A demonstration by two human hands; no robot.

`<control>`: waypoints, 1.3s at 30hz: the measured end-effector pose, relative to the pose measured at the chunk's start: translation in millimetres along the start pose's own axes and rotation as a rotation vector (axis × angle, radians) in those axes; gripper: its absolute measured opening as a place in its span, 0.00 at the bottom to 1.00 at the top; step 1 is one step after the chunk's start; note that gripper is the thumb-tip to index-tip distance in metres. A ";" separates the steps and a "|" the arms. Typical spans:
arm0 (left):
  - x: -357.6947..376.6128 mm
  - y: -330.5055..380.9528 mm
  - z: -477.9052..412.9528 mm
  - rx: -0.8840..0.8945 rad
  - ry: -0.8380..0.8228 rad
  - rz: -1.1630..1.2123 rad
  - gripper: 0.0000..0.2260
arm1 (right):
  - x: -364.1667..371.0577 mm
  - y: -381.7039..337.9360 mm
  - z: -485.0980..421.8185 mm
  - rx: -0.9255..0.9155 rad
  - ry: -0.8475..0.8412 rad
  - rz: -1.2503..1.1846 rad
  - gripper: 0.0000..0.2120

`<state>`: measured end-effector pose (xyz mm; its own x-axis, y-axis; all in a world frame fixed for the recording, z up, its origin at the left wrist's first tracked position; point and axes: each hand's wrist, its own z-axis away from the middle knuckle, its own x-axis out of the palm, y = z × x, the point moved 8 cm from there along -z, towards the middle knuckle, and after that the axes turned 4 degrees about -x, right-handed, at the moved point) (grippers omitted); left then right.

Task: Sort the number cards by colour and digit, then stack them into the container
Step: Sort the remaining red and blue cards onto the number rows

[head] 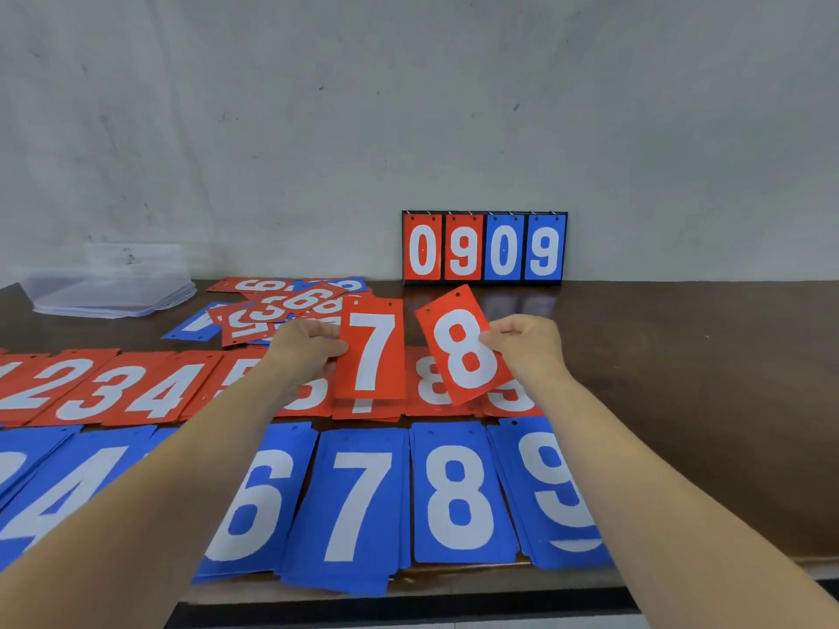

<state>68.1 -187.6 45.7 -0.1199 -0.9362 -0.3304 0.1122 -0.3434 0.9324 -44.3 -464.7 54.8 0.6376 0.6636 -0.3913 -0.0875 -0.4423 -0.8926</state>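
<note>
Dark wooden bench (658,356) is carrying everything. Along its near edge the blue piles (358,506) are lying in digit order, long axes running near-to-far. Behind them the red row (113,388) is sitting the same way.

We're holding two red cards just above that row:
- **Left hand** (304,345) is pinching the red 7 card (374,351) by its left edge, upright, directly over the red 7 pile (363,408).
- **Right hand** (529,345) is pinching the red 8 card (463,351) by its right edge, top leaning left. The red 8 pile (429,383) is lying below-left of that grip.

We're judging the 7 drops straight down; the 8 needs a small twist and a shift left.

Further back, the unsorted heap (281,311) is lying left of centre, the clear container (113,288) at the far left corner, and the flip scoreboard (483,247) at the far edge.
</note>
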 end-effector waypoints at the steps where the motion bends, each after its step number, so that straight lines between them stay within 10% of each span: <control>1: -3.5 -3.6 -1.2 -0.020 0.018 -0.005 0.17 | -1.5 3.7 -0.9 0.031 0.017 0.004 0.08; 12: -2.0 -16.4 -15.6 0.093 0.150 -0.422 0.16 | 40.0 17.7 -3.5 0.128 -0.066 0.119 0.08; 21: 18.5 -12.8 -18.2 0.240 0.198 -0.890 0.16 | 52.8 15.5 -5.9 -0.044 -0.057 0.769 0.07; 39: -4.1 -5.9 -8.7 0.315 0.239 -0.873 0.22 | 50.4 -11.8 1.2 -0.142 -0.028 0.729 0.05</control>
<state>76.6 -182.4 40.3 0.1726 -0.3620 -0.9161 -0.1962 -0.9240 0.3282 -12.0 -425.3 45.3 0.4358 0.1860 -0.8806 -0.3804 -0.8487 -0.3674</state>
